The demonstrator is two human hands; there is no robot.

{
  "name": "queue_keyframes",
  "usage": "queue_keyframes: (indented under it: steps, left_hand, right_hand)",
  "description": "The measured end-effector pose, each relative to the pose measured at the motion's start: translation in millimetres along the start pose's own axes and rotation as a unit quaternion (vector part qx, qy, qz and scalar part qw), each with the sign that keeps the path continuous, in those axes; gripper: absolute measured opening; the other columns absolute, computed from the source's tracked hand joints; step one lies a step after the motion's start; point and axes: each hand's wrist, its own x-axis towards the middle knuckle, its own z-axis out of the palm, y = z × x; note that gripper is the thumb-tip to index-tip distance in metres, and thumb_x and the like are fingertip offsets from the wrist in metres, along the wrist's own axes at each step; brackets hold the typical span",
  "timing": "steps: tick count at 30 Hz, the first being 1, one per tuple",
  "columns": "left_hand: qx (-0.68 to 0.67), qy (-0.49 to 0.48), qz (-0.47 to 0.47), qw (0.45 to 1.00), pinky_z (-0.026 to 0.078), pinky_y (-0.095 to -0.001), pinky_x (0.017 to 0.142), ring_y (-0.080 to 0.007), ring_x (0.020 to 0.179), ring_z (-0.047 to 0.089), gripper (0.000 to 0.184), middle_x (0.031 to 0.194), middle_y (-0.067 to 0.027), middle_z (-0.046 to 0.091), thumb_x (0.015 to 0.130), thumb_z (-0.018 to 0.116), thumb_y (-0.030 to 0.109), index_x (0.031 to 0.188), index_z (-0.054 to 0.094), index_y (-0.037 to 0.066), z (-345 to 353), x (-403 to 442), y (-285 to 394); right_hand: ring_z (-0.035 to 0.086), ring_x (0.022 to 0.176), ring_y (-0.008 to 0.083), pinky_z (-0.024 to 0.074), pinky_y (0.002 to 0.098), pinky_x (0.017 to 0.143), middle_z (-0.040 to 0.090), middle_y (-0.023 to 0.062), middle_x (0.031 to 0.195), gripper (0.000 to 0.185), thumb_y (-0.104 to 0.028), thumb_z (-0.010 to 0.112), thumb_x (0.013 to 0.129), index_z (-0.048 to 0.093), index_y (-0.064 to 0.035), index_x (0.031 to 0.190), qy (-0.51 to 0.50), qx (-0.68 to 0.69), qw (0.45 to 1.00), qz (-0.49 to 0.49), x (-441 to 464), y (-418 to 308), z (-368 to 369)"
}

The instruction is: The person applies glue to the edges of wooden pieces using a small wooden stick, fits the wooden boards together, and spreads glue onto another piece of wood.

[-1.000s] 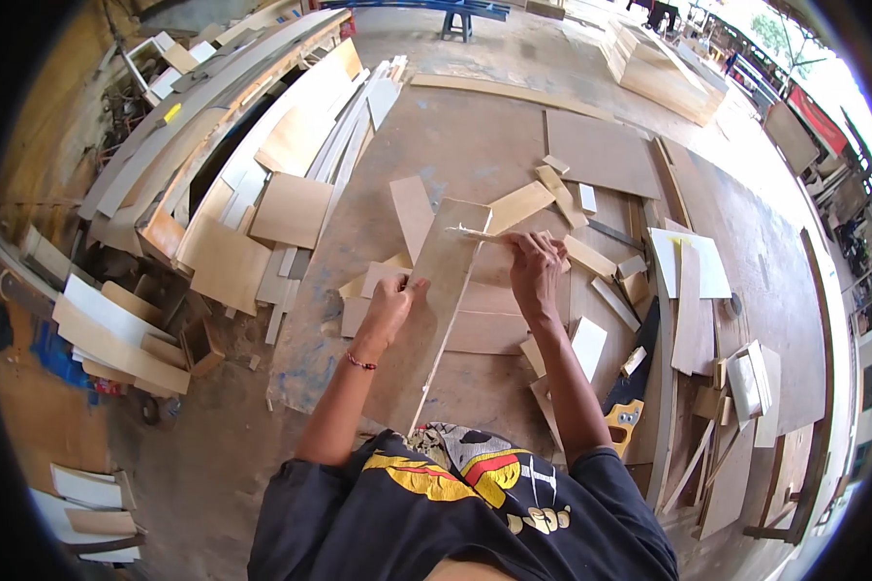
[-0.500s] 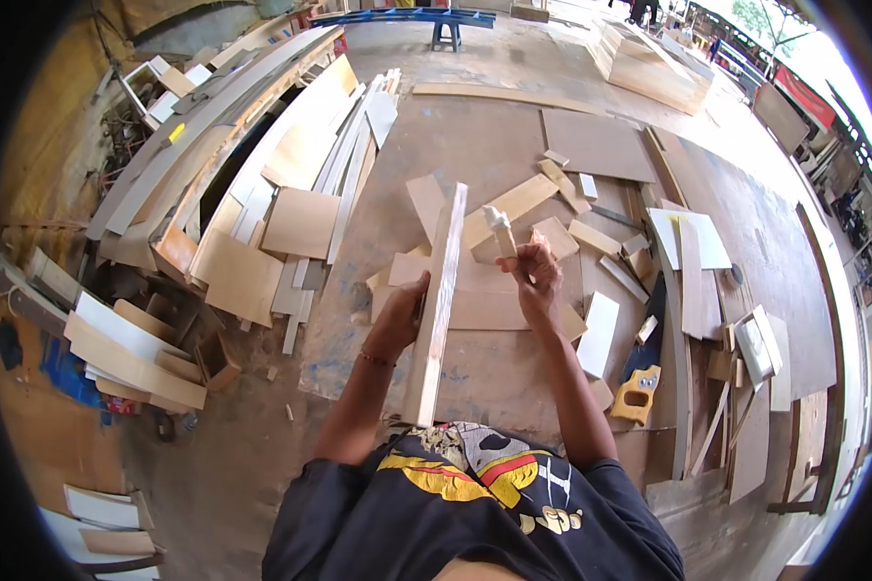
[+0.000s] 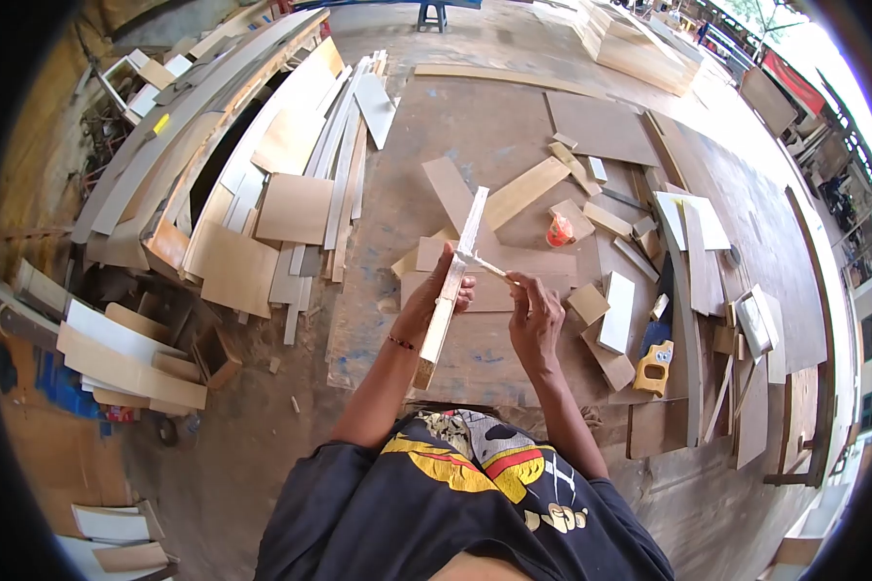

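Note:
My left hand [image 3: 429, 302] is wrapped around a narrow wooden board [image 3: 439, 329], held with its long edge facing up. White paste, which looks like glue, coats the far part of that edge. Between the fingers of my right hand [image 3: 537, 324] is a thin wooden stick [image 3: 495, 270]. Its white-smeared tip touches the board's edge near the middle, just above my left fingers. Beyond my right hand, a small orange-red container [image 3: 559, 230] sits on a wood offcut; its contents are hard to make out.
Wood offcuts [image 3: 528, 191] lie scattered over the large work table [image 3: 378, 329]. On the right are a yellow-handled handsaw [image 3: 655, 368] and a white block [image 3: 617, 312]. Stacked panels and strips [image 3: 295, 208] fill the left side, and a large wooden box [image 3: 639, 53] stands at the back.
My right hand has come down and toward me, bringing the stick's tip from the air onto the board's edge. The board has tilted, and the orange-red container now shows uncovered.

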Motion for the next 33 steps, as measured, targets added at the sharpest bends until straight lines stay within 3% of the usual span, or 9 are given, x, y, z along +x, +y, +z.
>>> queue_keyframes:
  steps: [4, 10, 13, 16, 18, 21, 28, 30, 33]
  left_hand:
    - [0.050, 0.054, 0.039, 0.997, 0.044, -0.0175, 0.039, -0.0067, 0.046, 0.048, 0.054, 0.060, 0.0009, 0.047, 0.073, 0.057, 0.064, 0.083, 0.047, 0.012, -1, -12, 10]
    - [0.019, 0.011, 0.016, 1.000, 0.044, -0.0190, 0.039, -0.0085, 0.045, 0.049, 0.047, 0.061, -0.0005, 0.049, 0.078, 0.057, 0.058, 0.085, 0.048, 0.013, -22, -10, 19]
    - [0.076, 0.098, 0.037, 0.992, 0.044, -0.0196, 0.038, -0.0093, 0.044, 0.050, 0.046, 0.061, -0.0016, 0.050, 0.078, 0.058, 0.057, 0.084, 0.049, 0.012, -13, -17, 25]
    - [0.034, 0.036, 0.033, 0.998, 0.043, -0.0185, 0.038, -0.0088, 0.044, 0.049, 0.049, 0.061, -0.0010, 0.048, 0.078, 0.057, 0.059, 0.083, 0.048, 0.011, -14, -11, 24]
    - [0.030, 0.025, 0.002, 0.999, 0.042, -0.0177, 0.038, -0.0085, 0.044, 0.048, 0.050, 0.060, -0.0006, 0.046, 0.078, 0.056, 0.060, 0.085, 0.048, 0.011, -18, -7, 24]
    - [-0.005, -0.007, -0.053, 0.999, 0.041, -0.0162, 0.039, -0.0078, 0.044, 0.046, 0.054, 0.059, 0.0001, 0.044, 0.077, 0.055, 0.062, 0.085, 0.047, 0.010, -21, -4, 22]
    - [-0.010, 0.014, -0.078, 0.997, 0.040, -0.0178, 0.038, -0.0075, 0.040, 0.039, 0.065, 0.058, -0.0005, 0.044, 0.073, 0.050, 0.071, 0.068, 0.045, 0.007, -2, 6, 9]
    - [-0.026, -0.056, -0.063, 0.996, 0.041, -0.0190, 0.039, -0.0080, 0.043, 0.043, 0.063, 0.060, -0.0010, 0.045, 0.075, 0.050, 0.069, 0.072, 0.045, 0.007, -16, 22, 2]
    - [0.013, -0.008, 0.028, 1.000, 0.041, -0.0191, 0.043, -0.0087, 0.049, 0.047, 0.057, 0.064, -0.0016, 0.048, 0.081, 0.049, 0.063, 0.082, 0.049, 0.006, -27, 36, -3]
  right_hand:
    - [0.060, 0.072, 0.0202, 0.0383, 0.0314, 0.068, 0.063, 0.0037, 0.078, 0.024, 0.004, 0.055, 0.076, 0.061, -0.0110, 0.094, 0.020, -0.030, 0.999, -0.029, 2, -7, 13]
    - [0.058, 0.076, 0.0174, 0.0377, 0.0308, 0.071, 0.064, 0.0027, 0.085, 0.026, 0.005, 0.056, 0.075, 0.062, -0.0116, 0.094, 0.033, -0.110, 0.989, -0.089, 4, -25, 16]
    - [0.059, 0.073, 0.0179, 0.0380, 0.0306, 0.070, 0.065, 0.0020, 0.083, 0.023, 0.004, 0.056, 0.076, 0.062, -0.0114, 0.092, 0.014, -0.089, 0.990, -0.108, -2, -36, 8]
    - [0.058, 0.061, 0.0177, 0.0417, 0.0292, 0.064, 0.064, 0.0072, 0.073, 0.018, 0.005, 0.055, 0.076, 0.061, -0.0058, 0.089, -0.013, -0.008, 0.995, -0.101, -7, -45, 4]
    - [0.059, 0.056, 0.0152, 0.0434, 0.0275, 0.062, 0.066, 0.0044, 0.072, 0.012, 0.000, 0.056, 0.081, 0.061, -0.0062, 0.089, 0.003, 0.088, 0.994, 0.072, -11, -43, 12]
    - [0.056, 0.051, 0.0094, 0.0441, 0.0240, 0.052, 0.066, 0.0060, 0.070, 0.008, -0.005, 0.055, 0.085, 0.059, -0.0026, 0.092, -0.004, 0.146, 0.963, 0.226, -1, -33, 27]
    - [0.053, 0.049, 0.0075, 0.0425, 0.0228, 0.045, 0.064, 0.0063, 0.066, 0.009, -0.007, 0.055, 0.087, 0.054, -0.0002, 0.093, 0.041, 0.215, 0.952, 0.214, -9, -15, 65]
    - [0.054, 0.049, 0.0105, 0.0430, 0.0250, 0.049, 0.064, 0.0056, 0.066, 0.007, -0.006, 0.055, 0.087, 0.054, -0.0021, 0.092, 0.034, 0.188, 0.954, 0.229, -12, -21, 57]
    - [0.054, 0.051, 0.0130, 0.0421, 0.0282, 0.056, 0.064, 0.0043, 0.065, 0.006, -0.004, 0.055, 0.085, 0.055, -0.0044, 0.091, 0.019, 0.034, 0.990, 0.138, -18, -28, 44]
